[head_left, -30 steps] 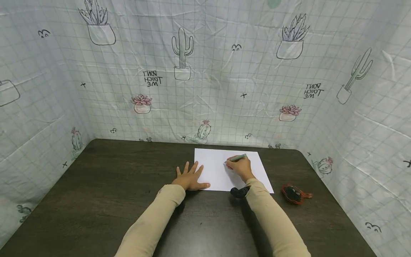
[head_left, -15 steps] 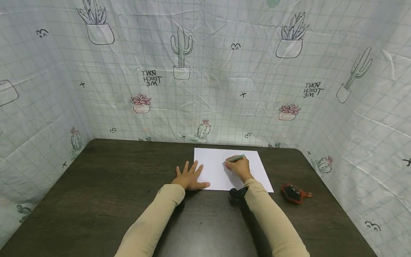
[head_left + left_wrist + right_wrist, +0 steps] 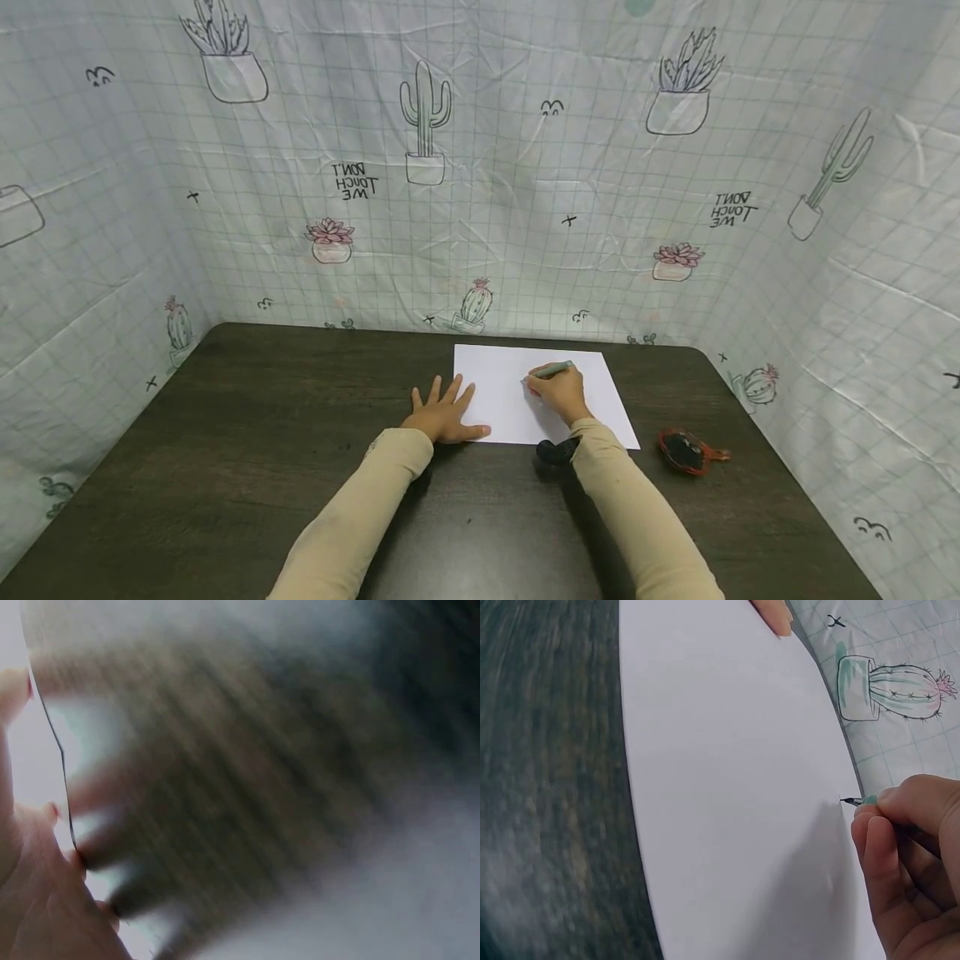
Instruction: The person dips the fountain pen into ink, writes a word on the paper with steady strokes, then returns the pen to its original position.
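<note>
Splayed open, the left hand [image 3: 444,421] covers the near left corner of the paper [image 3: 495,392] on the bench [image 3: 262,467]. Farther, the right hand [image 3: 564,395] pinches a pen [image 3: 552,369], nib [image 3: 847,800] at the paper. Marking seems in hand; the next stroke wants steady pressure.

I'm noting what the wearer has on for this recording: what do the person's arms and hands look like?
The left sleeve and right sleeve are long and beige. The left hand and right hand wear no gloves. A black object shows by the right sleeve's end.
</note>
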`<state>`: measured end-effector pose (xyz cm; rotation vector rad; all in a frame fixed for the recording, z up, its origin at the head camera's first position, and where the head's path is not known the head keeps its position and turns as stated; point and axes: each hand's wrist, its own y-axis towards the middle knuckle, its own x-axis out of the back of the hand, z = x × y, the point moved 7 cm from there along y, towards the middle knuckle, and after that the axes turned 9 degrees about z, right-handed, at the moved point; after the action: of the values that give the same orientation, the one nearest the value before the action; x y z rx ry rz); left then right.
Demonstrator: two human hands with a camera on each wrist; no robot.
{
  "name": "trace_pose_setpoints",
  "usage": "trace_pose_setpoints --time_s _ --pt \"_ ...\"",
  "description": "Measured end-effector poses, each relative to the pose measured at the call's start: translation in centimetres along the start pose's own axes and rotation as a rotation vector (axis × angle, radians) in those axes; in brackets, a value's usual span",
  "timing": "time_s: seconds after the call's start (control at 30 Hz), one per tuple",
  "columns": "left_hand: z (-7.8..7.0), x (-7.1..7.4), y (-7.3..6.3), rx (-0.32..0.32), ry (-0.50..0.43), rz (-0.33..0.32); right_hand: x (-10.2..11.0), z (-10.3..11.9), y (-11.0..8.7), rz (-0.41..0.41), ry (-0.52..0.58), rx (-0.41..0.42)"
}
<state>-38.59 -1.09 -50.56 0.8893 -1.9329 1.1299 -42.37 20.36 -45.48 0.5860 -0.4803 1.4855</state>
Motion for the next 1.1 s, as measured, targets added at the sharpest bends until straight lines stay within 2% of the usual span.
trace_pose_setpoints --time_s 0.17,0.4,0.53,0.83,1.1 --pt "-0.5 0.3 -0.9 -0.006 0.007 -0.002 0.3 -0.4 0.0 -0.010 0.007 -0.022" --pt "-1.8 1.6 -3.3 -0.026 -0.005 -0.005 0.8 -0.3 -0.4 -0.010 0.023 -0.020" --pt "-1.9 1.6 -3.5 -0.022 0.007 0.011 1.2 -0.4 -0.5 -0.013 0.023 -0.021" --pt "-1.4 1.3 -2.7 -0.028 0.004 0.002 1.9 -1.5 -0.5 -0.021 0.016 -0.050" --pt "-1.8 1.6 -3.3 -0.030 -0.007 -0.003 2.9 -2.2 -0.7 -0.039 0.019 -0.054"
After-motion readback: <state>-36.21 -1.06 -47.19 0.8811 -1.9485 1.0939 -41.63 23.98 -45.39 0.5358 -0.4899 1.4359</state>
